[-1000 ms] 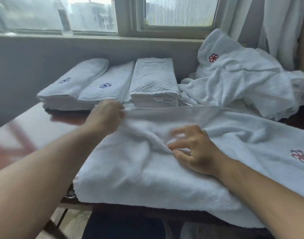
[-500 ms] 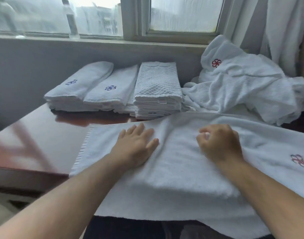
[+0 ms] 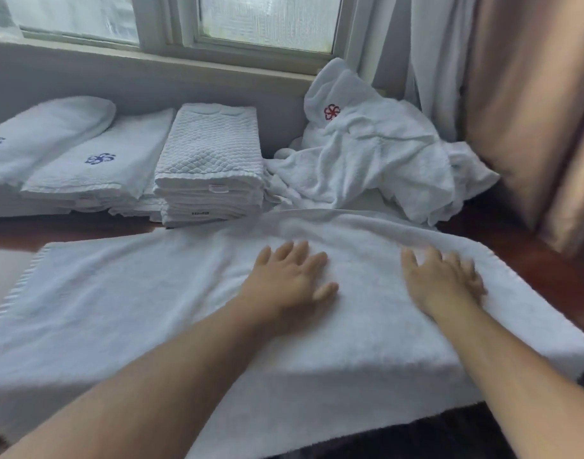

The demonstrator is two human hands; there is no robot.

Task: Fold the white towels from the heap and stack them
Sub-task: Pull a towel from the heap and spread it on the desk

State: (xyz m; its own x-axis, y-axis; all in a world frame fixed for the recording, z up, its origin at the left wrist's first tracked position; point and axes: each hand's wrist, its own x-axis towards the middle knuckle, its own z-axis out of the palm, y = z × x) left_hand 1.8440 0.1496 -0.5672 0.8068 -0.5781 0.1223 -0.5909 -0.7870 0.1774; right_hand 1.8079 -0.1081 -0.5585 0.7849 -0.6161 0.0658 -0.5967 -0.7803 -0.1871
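**Two flat hands on one spread white towel**

Head view: both hands lie palm-down on a large white terry towel [image 3: 135,299] spread across the near part of a dark red-brown wooden table [image 3: 532,270]. The towel's near edge hangs over the table's front. The left hand [image 3: 290,279] rests near the towel's middle with its fingers straight and slightly fanned, gripping nothing. The right hand [image 3: 442,279] lies just beside it, closer to the towel's right edge. It is blurred, yet its fingers look stretched out on the cloth and hold nothing. The towel sits directly under both palms, with most of it reaching away past the left hand.

Beyond the towel, against the wall under the window [image 3: 267,21], stands a neat stack of folded white quilted towels [image 3: 211,160]. Left of it lie folded white terry towels with a blue flower emblem [image 3: 98,160]. To the right is the crumpled heap of white towels [image 3: 376,164], one bearing a red emblem, and it touches the spread towel's far edge. A brown curtain [image 3: 532,111] hangs at the right.
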